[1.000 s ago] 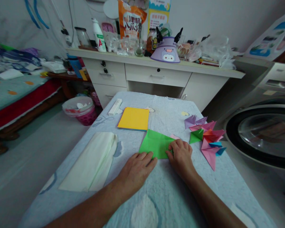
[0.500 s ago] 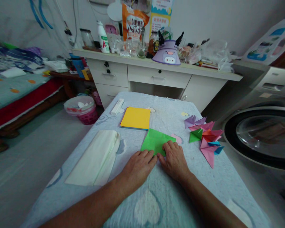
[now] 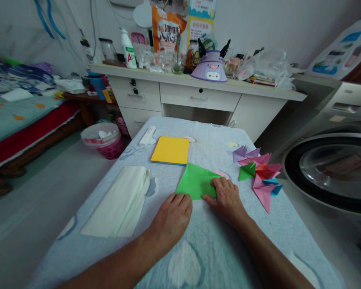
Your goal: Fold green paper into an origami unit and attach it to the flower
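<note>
A green sheet of origami paper (image 3: 197, 181) lies on the cloth-covered table, folded, with a straight edge towards me. My left hand (image 3: 175, 212) is closed, its fingers pressed together on the paper's near left corner. At the right side, my right hand (image 3: 227, 197) grips the paper, thumb at the near edge and fingers bent over the top. Just beyond the green paper is a stack of square sheets (image 3: 170, 150), yellow on top. Folded paper pieces (image 3: 262, 170) in pink, purple, green, red and blue sit to the right of my right hand.
A folded whitish cloth or bag (image 3: 118, 202) lies left on the table (image 3: 216, 136). A small white box (image 3: 147, 136) sits near the far left edge. Behind stands a cluttered white cabinet (image 3: 201, 96); a washing machine (image 3: 343, 116) is at right, a pink bin (image 3: 110, 145) at left.
My hands have moved apart along the paper's near edge, the left one leftwards and the right one rightwards. More of that edge shows between them.
</note>
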Motion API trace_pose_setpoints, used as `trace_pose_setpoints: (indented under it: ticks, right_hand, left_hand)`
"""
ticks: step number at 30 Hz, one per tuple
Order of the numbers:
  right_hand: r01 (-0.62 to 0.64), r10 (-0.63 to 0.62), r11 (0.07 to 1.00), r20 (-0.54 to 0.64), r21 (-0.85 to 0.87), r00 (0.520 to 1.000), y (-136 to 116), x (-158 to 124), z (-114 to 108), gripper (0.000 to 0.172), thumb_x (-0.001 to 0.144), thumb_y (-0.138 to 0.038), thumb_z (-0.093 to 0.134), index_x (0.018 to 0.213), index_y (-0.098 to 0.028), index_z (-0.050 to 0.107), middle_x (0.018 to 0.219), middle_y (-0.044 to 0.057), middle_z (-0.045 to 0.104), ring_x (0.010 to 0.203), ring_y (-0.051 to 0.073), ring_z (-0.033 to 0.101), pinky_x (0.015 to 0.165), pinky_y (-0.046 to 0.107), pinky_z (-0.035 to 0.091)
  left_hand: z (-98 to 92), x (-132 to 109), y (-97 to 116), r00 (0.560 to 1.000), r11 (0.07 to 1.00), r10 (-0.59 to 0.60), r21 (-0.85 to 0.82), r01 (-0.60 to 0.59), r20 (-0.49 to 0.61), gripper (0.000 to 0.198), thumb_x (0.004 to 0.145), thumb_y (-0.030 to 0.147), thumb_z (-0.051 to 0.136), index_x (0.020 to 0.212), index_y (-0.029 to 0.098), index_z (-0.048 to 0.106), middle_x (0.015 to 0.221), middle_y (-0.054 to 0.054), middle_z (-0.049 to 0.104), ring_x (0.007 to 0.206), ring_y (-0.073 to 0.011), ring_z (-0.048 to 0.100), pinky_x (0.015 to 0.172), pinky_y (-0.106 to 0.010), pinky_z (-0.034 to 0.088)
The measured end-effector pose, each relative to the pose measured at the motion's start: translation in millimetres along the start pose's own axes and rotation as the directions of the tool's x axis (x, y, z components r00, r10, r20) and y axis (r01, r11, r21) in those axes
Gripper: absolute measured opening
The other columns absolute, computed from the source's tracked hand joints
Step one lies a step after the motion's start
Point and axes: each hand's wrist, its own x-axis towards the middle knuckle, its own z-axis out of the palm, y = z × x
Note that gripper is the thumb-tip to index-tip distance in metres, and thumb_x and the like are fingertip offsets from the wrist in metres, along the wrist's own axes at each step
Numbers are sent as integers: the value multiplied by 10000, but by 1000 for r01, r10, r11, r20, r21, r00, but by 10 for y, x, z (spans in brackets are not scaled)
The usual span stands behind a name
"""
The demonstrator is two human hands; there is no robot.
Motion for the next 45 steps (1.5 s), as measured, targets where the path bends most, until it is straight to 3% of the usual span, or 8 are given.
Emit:
trace_pose_setpoints:
  ticks: [14, 19, 22, 24, 26, 30, 34, 45]
  right_hand:
    - [-155, 139, 987, 240, 49, 961, 360, 42, -208, 470, 785, -405, 684, 1184, -230, 505, 1170, 114, 548, 1061, 331, 524, 805, 406, 358]
    - [-118, 83, 979, 207, 165, 975, 497, 40, -243, 352, 743, -280, 648, 1055, -187, 513, 1056, 93, 569, 964, 282, 531, 781, 379, 366]
    - [-10, 6, 966, 16, 257, 1000, 426, 45, -279, 232, 736, -212, 587, 958, -180, 524, 968, 74, 565, 918, 257, 518, 797, 380, 364]
    - [72, -30, 957, -151, 282, 988, 293, 48, -286, 161, 771, -192, 546, 932, -181, 546, 954, 75, 554, 931, 260, 503, 828, 400, 346]
    - [167, -107, 941, -210, 295, 972, 132, 48, -255, 114, 804, -186, 539, 914, -187, 571, 953, 77, 558, 927, 256, 495, 830, 401, 335]
    - [287, -280, 891, -72, 353, 957, -82, 48, -93, 72, 855, -170, 554, 898, -192, 607, 892, 58, 576, 874, 225, 504, 800, 361, 347]
    - [234, -258, 909, 23, 344, 966, -80, 55, 34, 56, 852, -162, 594, 895, -190, 616, 891, 53, 588, 875, 220, 511, 789, 349, 345]
    - [230, -256, 915, 36, 331, 966, -34, 50, 35, 61, 858, -174, 586, 910, -187, 616, 910, 57, 590, 883, 216, 510, 789, 341, 351]
  left_hand:
    - [-8, -15, -9, 1000, 1000, 9, -1, -9, -12, 221, 883, 88, 542, 1084, 115, 629, 1000, -68, 645, 906, -224, 572, 825, -372, 483]
    - [38, -29, -7, 1000, 1000, 4, -5, -4, -24, 213, 881, 96, 550, 1080, 120, 621, 981, -64, 635, 897, -222, 564, 823, -373, 483]
    - [62, -25, -1, 999, 1000, 11, 4, -11, -38, 198, 880, 89, 545, 1058, 123, 624, 981, -65, 632, 899, -224, 561, 832, -379, 479]
    - [65, -17, 1, 999, 1000, 13, 4, -13, -36, 191, 879, 87, 544, 1047, 127, 626, 985, -67, 632, 903, -224, 561, 837, -382, 477]
    - [60, -9, 2, 999, 1000, 13, 2, -13, -33, 189, 882, 88, 540, 1044, 132, 627, 996, -68, 633, 912, -226, 562, 846, -385, 473]
    - [40, -15, -3, 999, 1000, 6, -2, -6, -41, 190, 897, 106, 528, 1057, 143, 625, 1022, -64, 634, 938, -229, 562, 862, -389, 465]
    - [14, -54, -24, 999, 1000, -10, -2, 10, -44, 201, 906, 131, 532, 1087, 142, 619, 1024, -61, 633, 972, -234, 554, 904, -403, 447]
    - [-47, -308, -142, 996, 995, -81, 63, 83, -43, 284, 902, 99, 501, 1163, 151, 599, 1063, -84, 620, 1016, -247, 538, 897, -422, 429]
